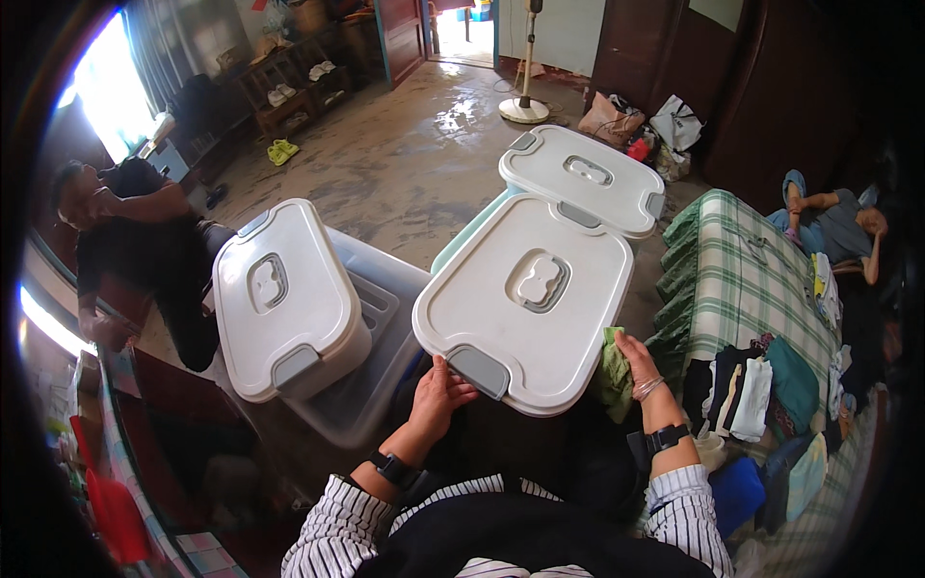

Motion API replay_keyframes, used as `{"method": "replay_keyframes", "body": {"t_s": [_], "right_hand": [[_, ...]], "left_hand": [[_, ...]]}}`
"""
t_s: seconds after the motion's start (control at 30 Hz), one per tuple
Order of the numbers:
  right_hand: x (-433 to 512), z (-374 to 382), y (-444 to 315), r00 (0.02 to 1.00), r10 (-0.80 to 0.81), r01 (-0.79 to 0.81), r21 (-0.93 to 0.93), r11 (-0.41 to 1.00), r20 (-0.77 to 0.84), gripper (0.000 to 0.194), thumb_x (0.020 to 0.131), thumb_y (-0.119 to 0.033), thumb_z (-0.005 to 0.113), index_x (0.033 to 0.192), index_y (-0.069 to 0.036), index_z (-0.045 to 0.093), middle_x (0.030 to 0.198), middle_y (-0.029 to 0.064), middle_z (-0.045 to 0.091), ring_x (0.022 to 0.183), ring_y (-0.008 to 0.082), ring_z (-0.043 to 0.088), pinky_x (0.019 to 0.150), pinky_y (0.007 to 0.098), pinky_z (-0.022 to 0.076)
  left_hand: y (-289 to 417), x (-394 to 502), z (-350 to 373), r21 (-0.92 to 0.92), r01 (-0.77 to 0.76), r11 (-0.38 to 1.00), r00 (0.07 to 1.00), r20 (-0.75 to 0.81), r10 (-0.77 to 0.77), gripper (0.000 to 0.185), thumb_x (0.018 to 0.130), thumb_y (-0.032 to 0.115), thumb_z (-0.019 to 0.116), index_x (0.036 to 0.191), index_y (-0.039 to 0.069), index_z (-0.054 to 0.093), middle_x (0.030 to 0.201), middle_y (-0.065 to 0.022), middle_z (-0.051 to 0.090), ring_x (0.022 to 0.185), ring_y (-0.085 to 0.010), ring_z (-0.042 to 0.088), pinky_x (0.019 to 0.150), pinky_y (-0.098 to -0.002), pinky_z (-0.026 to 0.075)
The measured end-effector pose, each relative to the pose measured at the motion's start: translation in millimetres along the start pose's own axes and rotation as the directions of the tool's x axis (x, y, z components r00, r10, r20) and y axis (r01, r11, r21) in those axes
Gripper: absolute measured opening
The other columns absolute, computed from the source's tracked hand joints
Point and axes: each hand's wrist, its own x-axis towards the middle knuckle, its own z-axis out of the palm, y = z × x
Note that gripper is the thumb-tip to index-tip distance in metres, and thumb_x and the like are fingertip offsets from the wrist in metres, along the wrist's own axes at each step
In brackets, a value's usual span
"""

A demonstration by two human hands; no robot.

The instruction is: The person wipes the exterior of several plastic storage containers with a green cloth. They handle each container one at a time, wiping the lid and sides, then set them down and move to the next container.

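Observation:
A white-lidded storage box (470, 289) with a handle recessed in its lid stands right before me. My left hand (441, 394) grips its near left corner, beside a grey latch (478, 370). A crumpled green cloth (614, 372) is in my right hand (636, 361), at the right side of this box. To the left, a second white-lidded box (289, 311) rests tilted on a translucent plastic bin (390, 267). Behind the near box is a third white-lidded box (549, 155). The near box's underside is hidden.
Folded clothes (751, 397) lie on a bed with a green checked cover (737, 282) at right. One person (137, 238) sits at left, another person (831, 224) beyond the bed. A fan stand (524, 108), bags (611, 119) and yellow-green shoes (282, 152) are farther off.

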Motion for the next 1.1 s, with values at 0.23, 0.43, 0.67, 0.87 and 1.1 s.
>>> {"method": "replay_keyframes", "body": {"t_s": [0.23, 0.43, 0.67, 0.87, 1.1], "right_hand": [[5, 20, -15, 0.999, 0.026, -0.021, -0.122, 0.992, 0.035, 0.037, 0.083, -0.025, 0.082, 0.107, -0.002, 0.068, 0.099, 0.0034, 0.07, 0.087, 0.013, 0.066, 0.078, 0.0266, 0.0513], [16, 41, -8, 1.0, 0.024, -0.023, -0.053, 0.998, 0.011, 0.028, 0.078, -0.013, 0.081, 0.1, -0.002, 0.069, 0.092, 0.0044, 0.07, 0.082, 0.0153, 0.067, 0.076, 0.0299, 0.0521], [11, 57, 8, 1.0, -0.027, 0.026, 0.045, 0.999, 0.009, 0.019, 0.078, -0.01, 0.077, 0.094, -0.002, 0.07, 0.086, 0.0028, 0.068, 0.078, 0.015, 0.066, 0.074, 0.0283, 0.0515], [14, 55, 12, 0.999, -0.048, 0.048, 0.047, 0.998, 0.004, 0.02, 0.08, -0.011, 0.076, 0.097, -0.002, 0.069, 0.087, 0.0024, 0.068, 0.078, 0.0142, 0.065, 0.073, 0.0281, 0.0511], [11, 54, 12, 0.999, -0.037, 0.035, 0.065, 0.997, 0.027, 0.022, 0.081, -0.011, 0.077, 0.099, -0.003, 0.069, 0.088, 0.0026, 0.069, 0.079, 0.0138, 0.065, 0.073, 0.0284, 0.0521]], "left_hand": [[0, 5, 10, 0.174, -0.036, 0.984, 0.997, 0.068, 0.024, 0.03, 0.099, 0.032, 0.064, 0.114, 0.006, 0.062, 0.098, -0.005, 0.067, 0.083, -0.0151, 0.066, 0.073, -0.0312, 0.057], [29, 16, 1, 0.195, -0.05, 0.98, 0.995, 0.095, 0.031, 0.032, 0.098, 0.032, 0.066, 0.112, 0.004, 0.061, 0.097, -0.0078, 0.068, 0.082, -0.0173, 0.068, 0.071, -0.0296, 0.058], [65, 13, -76, -0.205, -0.288, 0.935, 0.932, -0.285, 0.224, 0.05, 0.089, 0.051, 0.071, 0.106, 0.005, 0.062, 0.096, -0.0133, 0.068, 0.087, -0.0245, 0.068, 0.078, -0.0393, 0.059], [94, 2, -153, -0.2, -0.511, 0.836, 0.757, -0.565, 0.327, 0.05, 0.09, 0.045, 0.074, 0.122, 0.009, 0.063, 0.117, -0.0066, 0.066, 0.101, -0.0282, 0.066, 0.078, -0.0411, 0.057], [117, -16, -182, -0.033, -0.631, 0.775, 0.595, -0.661, 0.457, 0.042, 0.089, 0.028, 0.076, 0.119, 0.0, 0.067, 0.111, -0.0076, 0.068, 0.098, -0.023, 0.064, 0.084, -0.04, 0.053]]}}
